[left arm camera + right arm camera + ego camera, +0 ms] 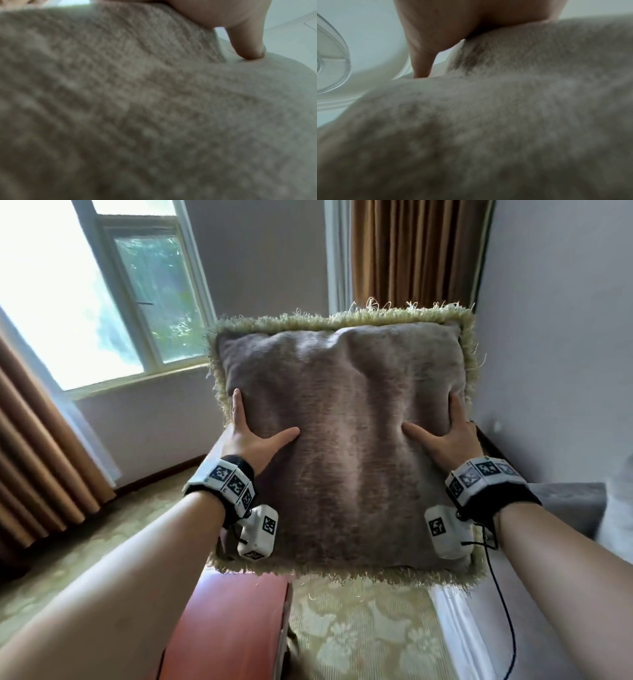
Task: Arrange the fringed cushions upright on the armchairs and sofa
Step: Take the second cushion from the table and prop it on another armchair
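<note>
The armchair, with its pale floral seat and red-brown arm, lies below and beyond the fingers; behind them a brown curtain hangs in the corner. The fringed cushion, grey-brown with a green-gold fringe, is held up between the two hands, its lower edge above the seat and apparently clear of it. The left hand clasps its left edge, the right hand its right edge; on each the thumb is spread across the near face and the fingers wrap behind, out of view. The step in hand appears to be carrying the cushion to the chair. Next it should go down onto the seat, upright against the back.
</note>
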